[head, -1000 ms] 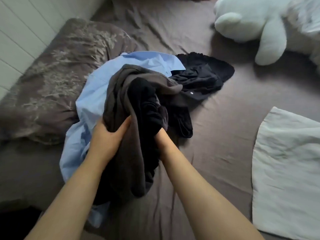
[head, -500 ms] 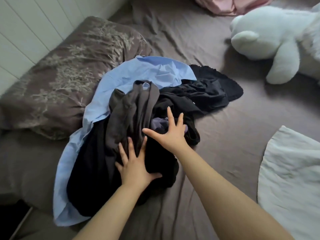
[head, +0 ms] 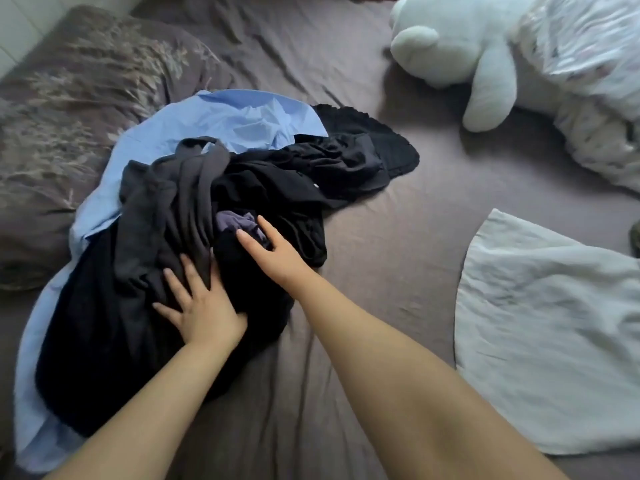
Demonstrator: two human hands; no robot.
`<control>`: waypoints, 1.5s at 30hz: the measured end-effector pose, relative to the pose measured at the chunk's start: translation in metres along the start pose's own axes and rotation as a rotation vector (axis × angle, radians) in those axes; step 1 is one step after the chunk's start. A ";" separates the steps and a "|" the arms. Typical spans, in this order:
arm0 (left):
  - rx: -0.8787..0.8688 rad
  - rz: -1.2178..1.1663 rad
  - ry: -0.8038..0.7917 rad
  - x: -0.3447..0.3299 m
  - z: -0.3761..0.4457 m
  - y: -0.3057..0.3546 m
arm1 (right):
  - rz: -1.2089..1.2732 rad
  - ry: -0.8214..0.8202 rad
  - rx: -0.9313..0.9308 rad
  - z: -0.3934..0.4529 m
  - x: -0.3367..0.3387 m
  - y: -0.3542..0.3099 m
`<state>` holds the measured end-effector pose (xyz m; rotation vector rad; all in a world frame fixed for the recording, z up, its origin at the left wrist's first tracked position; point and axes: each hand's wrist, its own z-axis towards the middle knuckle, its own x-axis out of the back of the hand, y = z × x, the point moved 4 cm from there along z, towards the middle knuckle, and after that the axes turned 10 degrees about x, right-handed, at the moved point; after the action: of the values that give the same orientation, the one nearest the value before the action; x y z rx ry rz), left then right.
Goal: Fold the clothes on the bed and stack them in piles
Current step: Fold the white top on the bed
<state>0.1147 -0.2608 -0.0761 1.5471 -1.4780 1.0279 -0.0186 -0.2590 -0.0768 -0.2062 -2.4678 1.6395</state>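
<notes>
A heap of unfolded clothes lies on the brown bed sheet. A light blue shirt is at the bottom, with a dark grey garment and black garments crumpled on top. A small purple piece shows in the middle of the heap. My left hand rests flat on the dark clothes with its fingers spread. My right hand reaches into the heap beside the purple piece; its fingers dip into the dark fabric and their tips are partly hidden.
A brown patterned pillow lies at the left. A white plush bear and a pale patterned bundle sit at the back right. A flat white cloth lies on the sheet at the right.
A second ago both hands held the dark garments lifted off the heap. They dropped them and now lie open on the pile; my right hand has sunk lower into the fabric.
</notes>
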 end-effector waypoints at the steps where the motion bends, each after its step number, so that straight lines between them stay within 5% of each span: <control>1: -0.005 -0.031 0.034 -0.001 -0.014 0.013 | 0.011 0.038 -0.005 -0.014 0.019 0.007; 8: -0.173 -0.118 0.051 -0.025 -0.108 0.122 | -0.463 0.416 -0.144 -0.162 0.226 0.106; 10: -0.259 -0.060 0.014 -0.041 -0.139 0.154 | -0.642 0.366 -0.207 -0.212 0.271 0.135; 15: -0.496 0.104 -0.144 -0.088 -0.217 0.220 | -1.076 -0.062 -0.306 -0.315 0.324 0.207; 18: -0.541 0.148 -0.273 -0.122 -0.256 0.241 | -1.206 0.005 -0.248 -0.346 0.337 0.238; 21: -0.525 0.126 -0.401 -0.155 -0.284 0.250 | -1.127 0.240 -0.038 -0.347 0.338 0.244; 25: -0.298 -0.225 -0.531 -0.175 -0.293 0.253 | -0.746 0.522 -0.146 -0.336 0.328 0.207; 29: 0.533 -0.946 -0.885 -0.172 -0.291 0.243 | -0.424 0.465 -0.038 -0.321 0.283 0.163; 31: 0.642 -1.122 -1.046 -0.159 -0.290 0.245 | -0.320 0.445 0.013 -0.314 0.264 0.149; 32: 0.630 -1.153 -0.996 -0.152 -0.280 0.243 | -0.295 0.413 0.017 -0.310 0.254 0.145; 35: 0.476 -1.087 -0.471 -0.124 -0.240 0.219 | -0.198 0.281 0.007 -0.301 0.219 0.136; 39: 0.413 -1.111 -0.151 -0.074 -0.204 0.177 | -0.160 0.160 -0.029 -0.295 0.199 0.120; 45: 0.344 -1.065 0.126 -0.040 -0.134 0.111 | -0.379 0.556 -0.229 -0.334 0.303 0.162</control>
<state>-0.0036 -0.1279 -0.0608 2.0706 -0.2351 0.6924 -0.2376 0.1671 -0.0789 -0.1787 -2.0928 0.9825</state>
